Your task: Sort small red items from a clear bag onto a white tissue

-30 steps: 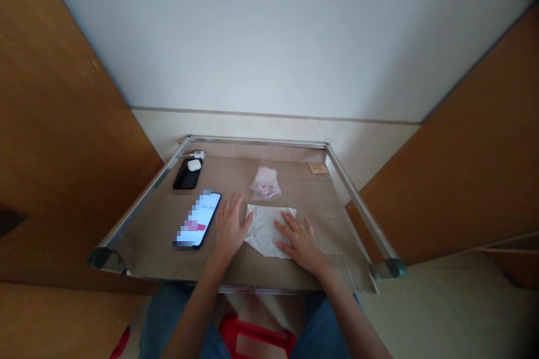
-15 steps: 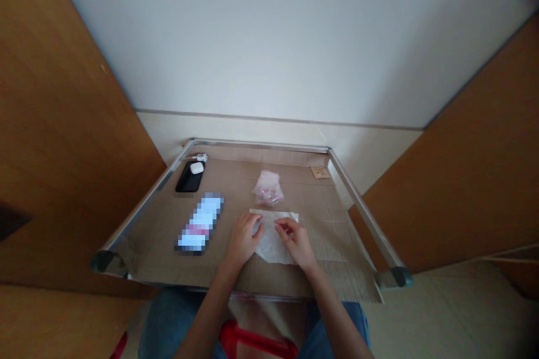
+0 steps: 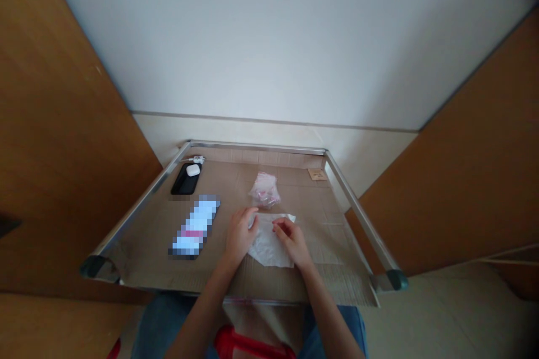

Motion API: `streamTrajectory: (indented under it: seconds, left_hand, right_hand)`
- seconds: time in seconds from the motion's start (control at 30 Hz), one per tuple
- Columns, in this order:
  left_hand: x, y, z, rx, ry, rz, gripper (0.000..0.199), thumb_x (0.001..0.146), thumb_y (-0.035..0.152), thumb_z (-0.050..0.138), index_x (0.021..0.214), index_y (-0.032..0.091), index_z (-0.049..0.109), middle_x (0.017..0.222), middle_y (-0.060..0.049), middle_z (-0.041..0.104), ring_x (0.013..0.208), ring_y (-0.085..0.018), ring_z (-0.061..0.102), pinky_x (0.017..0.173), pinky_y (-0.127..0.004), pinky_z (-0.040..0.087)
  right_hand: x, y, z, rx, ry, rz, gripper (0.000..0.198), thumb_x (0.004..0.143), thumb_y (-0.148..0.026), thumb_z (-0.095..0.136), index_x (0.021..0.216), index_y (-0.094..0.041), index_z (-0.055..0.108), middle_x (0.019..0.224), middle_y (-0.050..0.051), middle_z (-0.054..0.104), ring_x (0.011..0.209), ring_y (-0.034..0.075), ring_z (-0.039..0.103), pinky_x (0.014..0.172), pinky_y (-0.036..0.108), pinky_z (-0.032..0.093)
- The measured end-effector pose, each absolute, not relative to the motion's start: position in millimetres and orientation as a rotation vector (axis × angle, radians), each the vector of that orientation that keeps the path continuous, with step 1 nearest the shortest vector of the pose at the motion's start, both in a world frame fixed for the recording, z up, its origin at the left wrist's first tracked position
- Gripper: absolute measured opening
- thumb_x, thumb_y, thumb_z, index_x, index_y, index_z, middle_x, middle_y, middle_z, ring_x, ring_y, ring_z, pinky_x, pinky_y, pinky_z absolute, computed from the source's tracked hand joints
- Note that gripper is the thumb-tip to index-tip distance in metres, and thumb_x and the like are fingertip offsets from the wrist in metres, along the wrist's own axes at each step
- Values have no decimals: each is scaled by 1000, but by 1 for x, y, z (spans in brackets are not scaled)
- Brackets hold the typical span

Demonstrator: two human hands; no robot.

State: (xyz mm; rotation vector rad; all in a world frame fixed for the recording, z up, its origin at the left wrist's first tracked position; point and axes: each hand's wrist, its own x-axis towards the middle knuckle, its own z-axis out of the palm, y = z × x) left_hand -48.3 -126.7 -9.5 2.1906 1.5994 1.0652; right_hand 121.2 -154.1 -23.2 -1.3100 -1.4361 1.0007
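- White tissue sheet point(image 3: 269, 252) lies creased on the cardboard lining point(image 3: 332, 247), approx. mid-table, betw. the two hands & nr the person's lap.
- L hand point(image 3: 240, 235) is at the sheet's L edge: fingers bent, thumb a bit apart from the forefinger; no pinch that I can see.
- R hand point(image 3: 295, 241) is over the sheet's R side, thumb & forefinger tips close tog.; can't tell from here if they nip any tissue.
- Step in hand, I'd say: handling the sheet by its far part. Best w/ a light touch, as thin stuff prob. tears or rucks if tugged.
- Tip: steady one side w/ L, work w/ R fingertips, keep both sides level & smooth creases outward from the middle.
- Clear plastic bags point(image 3: 265, 189), w/ pinkish-red marks, are bunched just beyond the sheet; can't tell if anything's inside.
- White earbud case point(image 3: 193, 170) sits on a black phone-shaped item point(image 3: 184, 184), far L; contents hidden. White charger plug point(image 3: 198, 160) just behind.
- Tan packet point(image 3: 317, 174), far R corner, lies flat; contents, if any, n/k.
- Smartphone point(image 3: 196, 227), screen lit but blurred, is L of L hand, apart from the sheet.
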Motion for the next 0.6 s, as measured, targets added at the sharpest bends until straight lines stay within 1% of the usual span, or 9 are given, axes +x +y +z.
streamTrajectory:
  seconds: [0.07, 0.17, 0.27, 0.37, 0.5, 0.6]
  left_hand:
    - [-40, -112, -3, 2267, 1606, 1062, 22, 85, 22, 44, 101, 22, 59, 98, -5, 62, 95, -21, 55, 85, -36, 40]
    - [-26, -87, 6, 2354, 1637, 1021, 25, 85, 25, 45, 104, 21, 60, 105, -8, 59, 98, -22, 52, 86, -37, 39]
    - [-15, -70, 11, 2425, 1675, 899, 22, 83, 28, 50, 98, 21, 63, 106, -9, 59, 98, -25, 50, 84, -39, 38]
    - [-11, -66, 11, 2473, 1691, 827, 18, 83, 28, 51, 90, 21, 66, 100, -8, 61, 94, -25, 50, 82, -38, 38]
    - [-12, -70, 11, 2391, 1685, 944, 20, 84, 25, 48, 88, 20, 67, 94, -7, 64, 90, -22, 52, 82, -36, 37]
    - [-16, -71, 14, 2214, 1612, 1096, 21, 85, 27, 48, 87, 20, 67, 92, -6, 66, 88, -21, 55, 82, -36, 38]
  right_hand:
    - [121, -154, -24, -1319, -1452, 983, 28, 81, -42, 50, 87, -18, 62, 71, 2, 60, 63, 15, 53, 58, 25, 41]
    - [121, -154, -24, -1319, -1467, 972, 28, 81, -42, 50, 87, -18, 62, 72, 2, 60, 63, 14, 52, 58, 25, 41]
    - [121, -154, -24, -1311, -1480, 969, 26, 82, -41, 50, 87, -18, 62, 72, 2, 60, 63, 13, 52, 59, 24, 41]
    - [121, -154, -24, -1311, -1502, 950, 25, 81, -39, 51, 87, -18, 63, 70, 1, 60, 62, 13, 52, 59, 24, 40]
    - [122, -154, -26, -1323, -1504, 933, 25, 81, -38, 51, 89, -18, 63, 70, 0, 60, 62, 12, 53, 59, 23, 41]
    - [122, -153, -28, -1324, -1507, 933, 25, 81, -39, 51, 89, -18, 63, 71, 0, 60, 61, 12, 53, 59, 23, 41]
